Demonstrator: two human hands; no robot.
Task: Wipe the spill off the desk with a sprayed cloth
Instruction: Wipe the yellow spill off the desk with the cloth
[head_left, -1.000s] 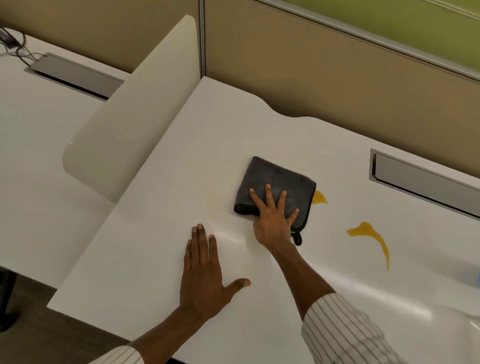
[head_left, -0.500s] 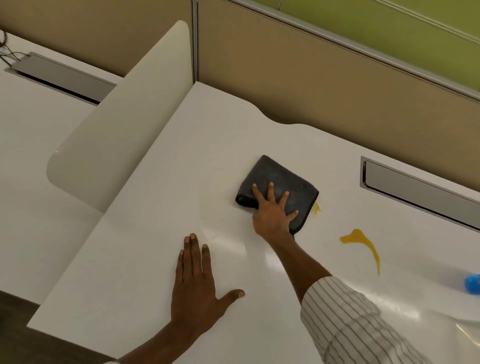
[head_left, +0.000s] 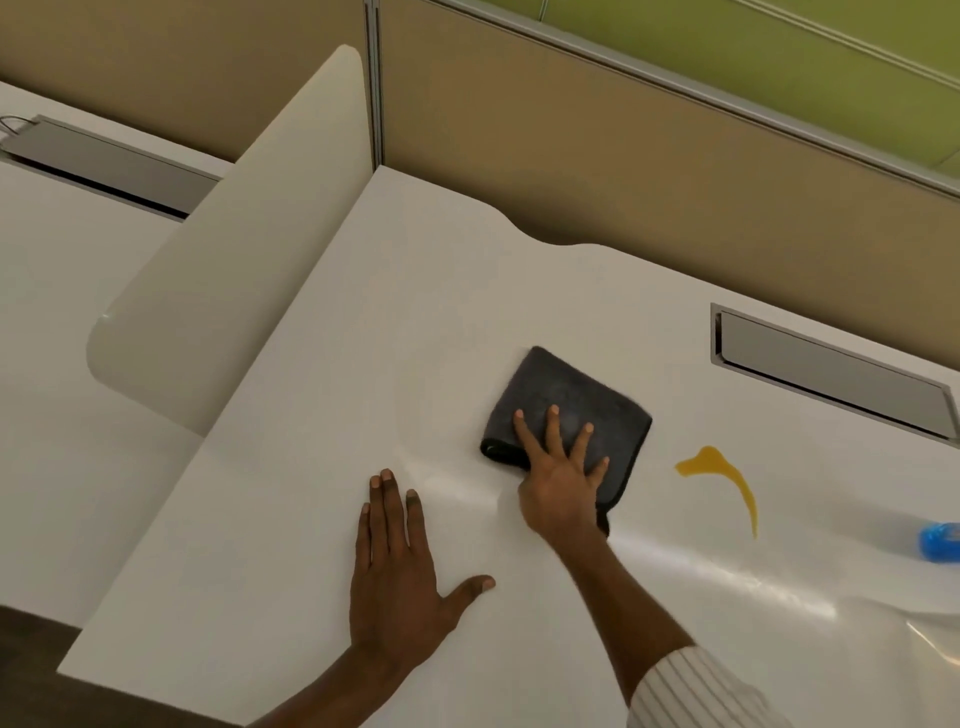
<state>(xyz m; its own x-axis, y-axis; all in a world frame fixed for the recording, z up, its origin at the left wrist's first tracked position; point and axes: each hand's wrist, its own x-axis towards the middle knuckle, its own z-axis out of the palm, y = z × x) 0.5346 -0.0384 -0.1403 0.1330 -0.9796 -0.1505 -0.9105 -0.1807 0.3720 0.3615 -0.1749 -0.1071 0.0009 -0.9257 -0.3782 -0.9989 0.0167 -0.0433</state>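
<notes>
A folded dark grey cloth (head_left: 576, 389) lies on the white desk (head_left: 415, 312), right of the middle. My right hand (head_left: 561, 478) presses flat on the cloth's near half, fingers spread, thumb side hanging over its left edge. A curved yellow spill (head_left: 722, 470) sits on the desk a short way right of the cloth, not touching it. My left hand (head_left: 395, 566) rests flat on the bare desk nearer the front edge, left of the cloth, holding nothing.
A blue object (head_left: 940, 543) is cut off by the right frame edge, beyond the spill. A grey cable hatch (head_left: 831, 371) is set into the desk behind the spill. A cream divider (head_left: 234, 270) stands on the left; a tan partition wall (head_left: 623, 156) runs along the back.
The cloth has slid to the right under my right hand, and the small yellow patch at its right edge is gone from sight. My left hand stayed flat on the desk.
</notes>
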